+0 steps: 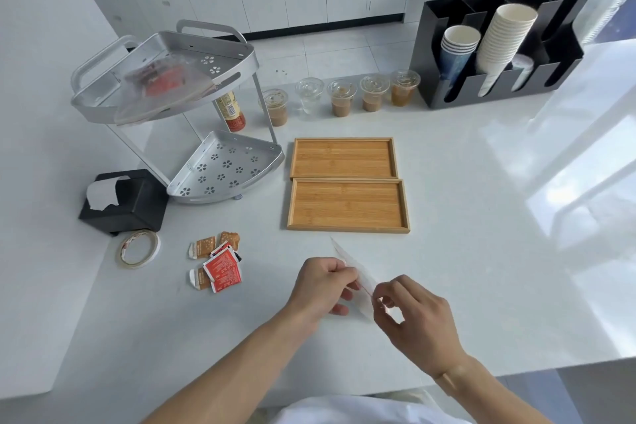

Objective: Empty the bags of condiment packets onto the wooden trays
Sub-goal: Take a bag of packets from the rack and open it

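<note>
Two bare wooden trays lie side by side mid-table, the far tray [343,144] and the near tray [347,227]. Just in front of them, my left hand [320,286] and my right hand [413,317] both pinch a clear, flat plastic bag [358,272]; nothing shows inside it. A small pile of red and brown condiment packets [216,260] lies on the white table to the left of my hands. Another clear bag with red packets [161,83] rests on the top shelf of a metal corner rack [241,179].
A black tissue box [137,203] and a tape roll [137,249] sit at the left. Several lidded plastic cups [340,98] line the back beside a sauce bottle [232,110]. A black cup organiser [499,48] with paper cups stands at the back right.
</note>
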Demonstrator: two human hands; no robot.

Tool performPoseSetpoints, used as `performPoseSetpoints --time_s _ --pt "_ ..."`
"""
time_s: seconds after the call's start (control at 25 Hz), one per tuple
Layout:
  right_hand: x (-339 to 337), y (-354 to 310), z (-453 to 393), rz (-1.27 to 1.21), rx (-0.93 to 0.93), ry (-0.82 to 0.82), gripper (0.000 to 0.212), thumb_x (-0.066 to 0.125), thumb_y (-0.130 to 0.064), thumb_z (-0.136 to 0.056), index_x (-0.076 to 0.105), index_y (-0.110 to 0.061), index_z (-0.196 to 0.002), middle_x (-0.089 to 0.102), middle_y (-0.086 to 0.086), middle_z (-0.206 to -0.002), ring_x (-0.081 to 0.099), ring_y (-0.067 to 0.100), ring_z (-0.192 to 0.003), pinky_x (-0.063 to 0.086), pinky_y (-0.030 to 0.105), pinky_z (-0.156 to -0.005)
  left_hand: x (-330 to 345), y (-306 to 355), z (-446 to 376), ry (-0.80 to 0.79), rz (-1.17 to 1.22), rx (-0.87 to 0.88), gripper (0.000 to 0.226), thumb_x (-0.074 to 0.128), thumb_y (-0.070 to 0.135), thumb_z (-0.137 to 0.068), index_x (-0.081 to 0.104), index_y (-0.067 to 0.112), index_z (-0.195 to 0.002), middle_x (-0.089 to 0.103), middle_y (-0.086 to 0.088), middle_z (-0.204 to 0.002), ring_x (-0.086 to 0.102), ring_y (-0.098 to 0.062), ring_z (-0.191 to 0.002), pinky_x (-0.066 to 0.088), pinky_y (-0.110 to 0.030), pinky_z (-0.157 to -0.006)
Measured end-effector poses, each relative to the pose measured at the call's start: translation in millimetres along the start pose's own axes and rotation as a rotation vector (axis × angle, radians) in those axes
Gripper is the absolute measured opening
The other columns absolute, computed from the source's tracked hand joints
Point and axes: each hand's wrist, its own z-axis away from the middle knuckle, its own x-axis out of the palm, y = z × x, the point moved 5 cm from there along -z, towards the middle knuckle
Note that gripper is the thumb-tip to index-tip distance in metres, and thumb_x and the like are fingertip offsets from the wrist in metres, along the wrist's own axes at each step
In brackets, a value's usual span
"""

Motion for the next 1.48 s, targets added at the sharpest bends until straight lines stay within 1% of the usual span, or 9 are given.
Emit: performPoseSetpoints --time_s 0.08,0.16,0.28,0.4,0.6,0.84,1.12,1.28,1.48 --pt "-1 4 -6 -0.151 0.096 -0.148 0.019 0.073 -0.041 -0.079 0.066 -0.029 -0.092 0.062 -0.016 -0.079 0.063 0.002 -0.070 0.052 0.020 -0.055 -2 1 -2 -0.018 -0.049 0.013 0.014 0.065 0.020 -0.080 0.072 0.013 -0.070 0.074 0.001 -0.070 0.063 -0.006 -0.059 0.049 -0.021 -0.048" --pt "-2 12 -17 -0.404 0.332 -0.265 0.025 0.069 -0.053 -0.079 0.064 -0.035 -0.096 0.066 -0.015 -0.085 0.066 0.007 -0.079 0.053 0.018 -0.063 -4 2 -5 -0.053 -0.092 0.032 0.014 0.066 0.021 -0.081 0.069 0.015 -0.068 0.073 0.003 -0.067 0.062 -0.006 -0.058 0.047 -0.021 -0.048" --pt "9 25 -37 -0.697 0.679 -0.417 0.022 0.067 -0.050 -0.083 0.070 -0.030 -0.093 0.075 -0.005 -0.087 0.072 0.013 -0.080 0.059 0.032 -0.071 -3 5 -9 -0.079 -0.104 0.074 0.015 0.067 0.024 -0.083 0.067 0.017 -0.071 0.072 0.004 -0.067 0.064 -0.006 -0.062 0.045 -0.022 -0.049" --pt "20 27 -51 -0.779 0.859 -0.537 0.034 0.069 -0.048 -0.084 0.072 -0.015 -0.093 0.078 0.006 -0.086 0.076 0.022 -0.080 0.060 0.036 -0.070 2 6 -9 -0.098 -0.113 0.129 0.011 0.066 0.023 -0.081 0.067 0.019 -0.071 0.070 0.005 -0.066 0.063 -0.007 -0.063 0.046 -0.022 -0.049" --pt "23 26 -53 -0.790 0.905 -0.583 0.024 0.071 -0.038 -0.085 0.070 -0.014 -0.081 0.079 0.011 -0.082 0.077 0.025 -0.076 0.057 0.028 -0.058 5 1 -13 -0.170 -0.107 0.159 0.015 0.072 0.025 -0.081 0.066 0.018 -0.069 0.069 0.007 -0.061 0.061 -0.006 -0.059 0.046 -0.020 -0.051" --pt "20 27 -54 -0.794 0.862 -0.595 0.015 0.066 -0.026 -0.089 0.074 -0.017 -0.080 0.079 0.008 -0.084 0.077 0.022 -0.081 0.057 0.025 -0.059 2 -5 -14 -0.257 0.019 0.146 0.016 0.074 0.026 -0.084 0.069 0.016 -0.073 0.070 0.005 -0.064 0.062 -0.008 -0.060 0.048 -0.019 -0.052" --pt "19 27 -51 -0.818 0.854 -0.599 0.018 0.060 -0.022 -0.092 0.071 -0.018 -0.077 0.076 0.014 -0.087 0.074 0.019 -0.077 0.054 0.024 -0.058 2 -7 -12 -0.341 0.120 0.119 0.013 0.068 0.024 -0.089 0.072 0.013 -0.082 0.070 -0.003 -0.076 0.065 -0.014 -0.072 0.052 -0.022 -0.063" --pt "22 26 -49 -0.713 0.841 -0.609 0.016 0.057 -0.023 -0.087 0.068 -0.017 -0.077 0.075 0.007 -0.079 0.071 0.015 -0.067 0.052 0.026 -0.053 4 -4 -12 -0.335 -0.027 0.158 0.011 0.062 0.020 -0.091 0.069 0.012 -0.085 0.070 0.000 -0.078 0.065 -0.010 -0.074 0.053 -0.023 -0.062" --pt "24 21 -50 -0.702 0.784 -0.675 0.030 0.059 -0.042 -0.092 0.066 -0.015 -0.080 0.072 -0.001 -0.073 0.069 0.015 -0.064 0.052 0.026 -0.049 3 6 -13 -0.266 -0.183 0.250 0.011 0.056 0.018 -0.087 0.065 0.012 -0.083 0.068 0.006 -0.073 0.064 -0.007 -0.073 0.055 -0.024 -0.065"
